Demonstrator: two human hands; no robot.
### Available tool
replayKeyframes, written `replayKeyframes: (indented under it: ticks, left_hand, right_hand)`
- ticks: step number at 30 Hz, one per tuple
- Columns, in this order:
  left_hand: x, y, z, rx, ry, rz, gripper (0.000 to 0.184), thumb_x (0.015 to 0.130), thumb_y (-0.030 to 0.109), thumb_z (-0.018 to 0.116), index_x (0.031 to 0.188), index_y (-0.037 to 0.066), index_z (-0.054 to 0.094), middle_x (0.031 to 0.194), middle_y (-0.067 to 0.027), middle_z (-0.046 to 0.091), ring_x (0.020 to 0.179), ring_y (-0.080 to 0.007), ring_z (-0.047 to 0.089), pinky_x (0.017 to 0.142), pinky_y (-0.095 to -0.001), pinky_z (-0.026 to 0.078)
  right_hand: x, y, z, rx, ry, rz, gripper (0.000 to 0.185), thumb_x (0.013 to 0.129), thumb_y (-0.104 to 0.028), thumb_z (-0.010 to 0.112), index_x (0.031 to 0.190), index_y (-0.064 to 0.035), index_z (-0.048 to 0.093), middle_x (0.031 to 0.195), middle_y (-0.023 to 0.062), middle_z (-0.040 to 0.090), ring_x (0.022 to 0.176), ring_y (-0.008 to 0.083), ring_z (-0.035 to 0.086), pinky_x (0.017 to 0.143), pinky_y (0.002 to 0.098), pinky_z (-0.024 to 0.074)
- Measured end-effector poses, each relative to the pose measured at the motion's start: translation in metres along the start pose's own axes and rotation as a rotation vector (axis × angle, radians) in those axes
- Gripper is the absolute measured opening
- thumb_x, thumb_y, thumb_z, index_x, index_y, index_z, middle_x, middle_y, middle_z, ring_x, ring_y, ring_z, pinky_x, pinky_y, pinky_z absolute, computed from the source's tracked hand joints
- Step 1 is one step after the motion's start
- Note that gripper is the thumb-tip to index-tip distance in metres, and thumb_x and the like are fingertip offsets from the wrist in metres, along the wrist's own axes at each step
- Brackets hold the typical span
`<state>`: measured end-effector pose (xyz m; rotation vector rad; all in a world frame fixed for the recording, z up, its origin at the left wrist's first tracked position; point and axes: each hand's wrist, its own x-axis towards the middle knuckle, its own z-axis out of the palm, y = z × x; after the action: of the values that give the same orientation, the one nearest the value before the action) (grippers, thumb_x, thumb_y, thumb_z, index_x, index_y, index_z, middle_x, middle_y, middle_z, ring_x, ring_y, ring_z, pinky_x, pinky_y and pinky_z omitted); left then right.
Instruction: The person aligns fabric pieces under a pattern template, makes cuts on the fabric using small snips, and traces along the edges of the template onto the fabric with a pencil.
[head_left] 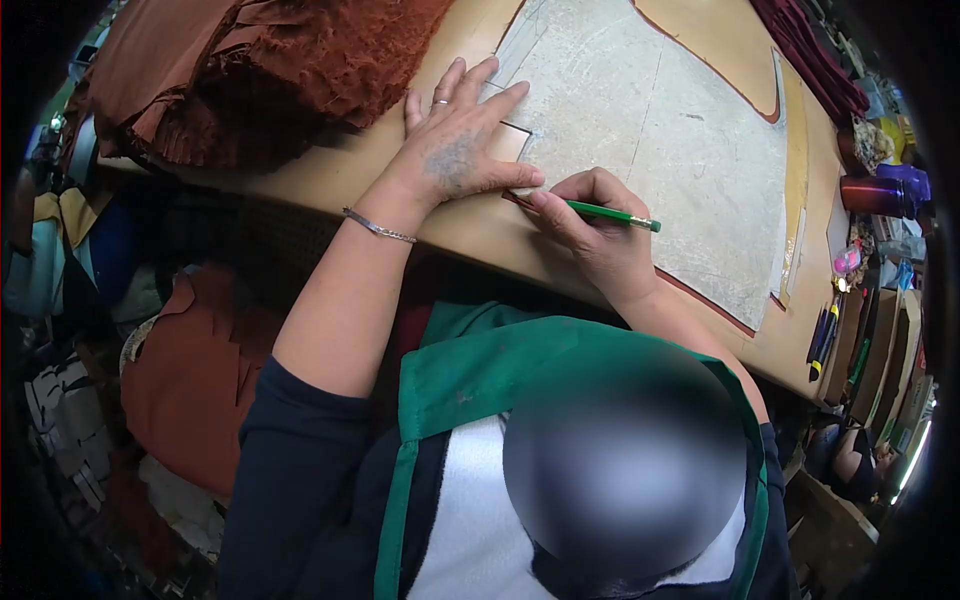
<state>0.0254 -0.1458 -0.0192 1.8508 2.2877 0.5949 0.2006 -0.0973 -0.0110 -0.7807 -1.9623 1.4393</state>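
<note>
A large grey pattern sheet (690,170) lies on the tan table over a reddish-brown piece that shows along its edges. My left hand (455,145) is spread flat at the sheet's left edge, fingers apart, thumb pointing toward my right hand. My right hand (605,235) pinches a green pencil (610,212) between thumb and fingers. The pencil's tip end is near my left thumb, at the sheet's lower left edge; its eraser end points right. The exact contact of the tip is hidden.
A thick stack of reddish-brown material (270,80) fills the table's upper left. Dark red cloth (815,50) lies at the upper right. Cutters (823,340) and a shiny cup (870,196) are along the right side. More brown pieces (190,390) sit below left.
</note>
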Motion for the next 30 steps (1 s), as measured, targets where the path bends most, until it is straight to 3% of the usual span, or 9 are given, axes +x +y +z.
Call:
replayKeyframes:
  ticks: [12, 18, 23, 30]
  left_hand:
    - [-0.001, 0.001, -0.001, 0.021, 0.007, 0.004, 0.086, 0.054, 0.059, 0.067, 0.126, 0.021, 0.041, 0.137, -0.0096, 0.025, 0.129, -0.0307, 0.015, 0.096, -0.0615, 0.008]
    - [0.000, 0.002, -0.003, 0.059, -0.009, 0.009, 0.085, 0.054, 0.056, 0.068, 0.127, 0.021, 0.040, 0.137, -0.0098, 0.025, 0.129, -0.0301, 0.015, 0.097, -0.0592, 0.009]
    - [0.003, -0.002, -0.004, 0.110, -0.041, 0.045, 0.083, 0.056, 0.053, 0.067, 0.128, 0.021, 0.039, 0.139, -0.0091, 0.023, 0.130, -0.0273, 0.016, 0.097, -0.0577, 0.010]
    - [0.005, 0.005, -0.011, 0.133, -0.105, 0.014, 0.081, 0.059, 0.048, 0.066, 0.130, 0.023, 0.036, 0.139, -0.0074, 0.023, 0.130, -0.0252, 0.017, 0.100, -0.0516, 0.012]
  right_hand:
    - [-0.003, -0.004, -0.008, -0.121, 0.045, -0.042, 0.013, 0.072, -0.010, 0.066, 0.067, -0.0026, 0.057, 0.061, 0.0053, 0.057, 0.054, 0.0121, 0.051, 0.050, 0.0246, 0.0408]
    - [-0.034, 0.010, -0.078, -0.112, 0.039, -0.137, 0.014, 0.072, -0.004, 0.064, 0.064, -0.0021, 0.052, 0.070, 0.0077, 0.059, 0.063, 0.0132, 0.055, 0.057, 0.0240, 0.0439]
    - [-0.086, 0.017, -0.168, -0.131, 0.085, -0.006, 0.015, 0.072, 0.002, 0.061, 0.063, -0.0017, 0.050, 0.074, 0.0099, 0.059, 0.079, 0.0200, 0.058, 0.072, 0.0297, 0.0457]
    - [-0.155, 0.019, -0.253, -0.265, 0.419, 0.182, 0.014, 0.076, -0.001, 0.060, 0.067, -0.0031, 0.050, 0.072, 0.0061, 0.056, 0.069, 0.0124, 0.053, 0.066, 0.0250, 0.0441]
